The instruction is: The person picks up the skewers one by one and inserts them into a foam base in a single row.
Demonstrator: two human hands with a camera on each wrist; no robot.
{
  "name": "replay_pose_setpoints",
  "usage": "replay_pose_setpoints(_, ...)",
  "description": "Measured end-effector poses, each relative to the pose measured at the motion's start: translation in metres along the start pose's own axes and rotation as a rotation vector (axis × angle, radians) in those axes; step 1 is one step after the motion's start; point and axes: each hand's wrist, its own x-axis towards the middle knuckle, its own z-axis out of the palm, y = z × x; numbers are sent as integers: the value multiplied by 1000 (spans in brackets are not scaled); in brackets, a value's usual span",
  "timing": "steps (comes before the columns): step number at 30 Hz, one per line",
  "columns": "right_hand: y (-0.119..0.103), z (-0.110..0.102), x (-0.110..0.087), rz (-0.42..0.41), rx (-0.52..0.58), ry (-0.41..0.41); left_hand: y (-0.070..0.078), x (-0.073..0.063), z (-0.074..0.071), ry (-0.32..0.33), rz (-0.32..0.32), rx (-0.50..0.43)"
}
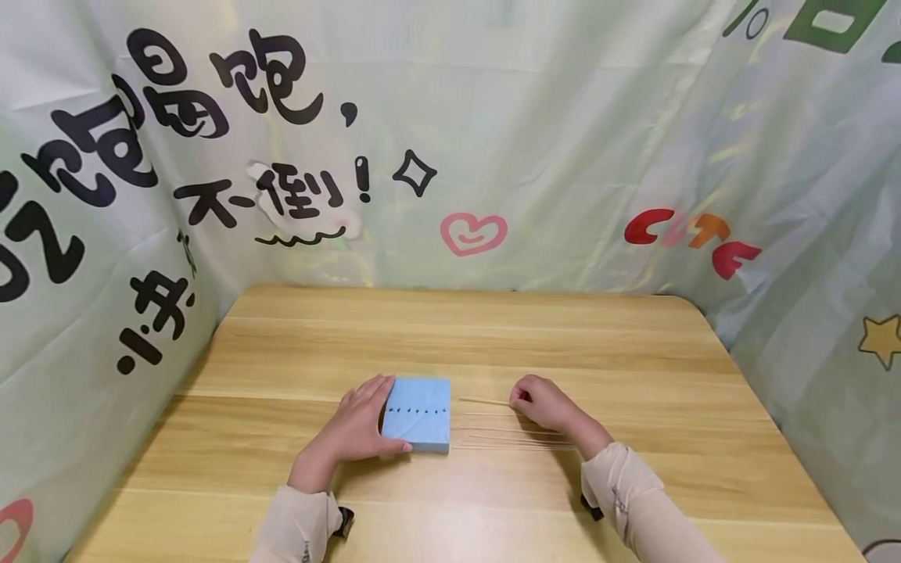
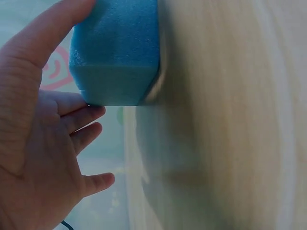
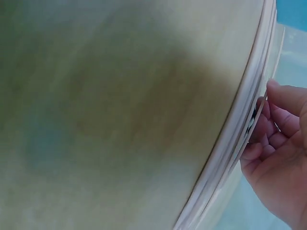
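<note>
A square blue foam block (image 1: pixel 425 432) lies on the table with a row of small dark holes across its top. My left hand (image 1: pixel 355 428) holds it from the left, thumb along the near side and fingers at the far side. In the left wrist view, the thumb and some fingertips meet the foam block (image 2: pixel 115 43), while the little finger sticks out free. To the right, my right hand (image 1: pixel 551 404) pinches a thin wooden stick (image 1: pixel 484 401) between thumb and fingers, its free end pointing at the block. Several more thin sticks (image 1: pixel 517 439) lie below that hand, roughly parallel.
The wooden table (image 1: pixel 338 336) has rounded far corners. Pale printed cloth (image 1: pixel 556 148) hangs behind it and along both sides, close to the table's edges. Dark wrist straps (image 1: pixel 343 522) show at the sleeve cuffs.
</note>
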Motion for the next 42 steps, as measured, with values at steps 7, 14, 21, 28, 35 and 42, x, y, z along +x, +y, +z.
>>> replay_pose_setpoints(7,-7,-5,1,48,32,18,-1,-3,-1,-58,-16,-38)
replay_pose_setpoints(14,-30,-21,7,-39,24,119,-3,-5,-1,-59,-12,-31)
replay_pose_setpoints(21,-66,-35,15,-157,121,271,-2,-3,-2,-26,-14,-26)
replay_pose_setpoints(28,-105,-36,22,-237,316,348,-3,-2,-4,-7,-6,-4)
replay_pose_setpoints(35,-136,-19,33,-283,548,340,-5,-3,-6,-1,1,-6)
replay_pose_setpoints(42,-166,-5,37,-309,625,302,-4,-1,-4,10,12,-13)
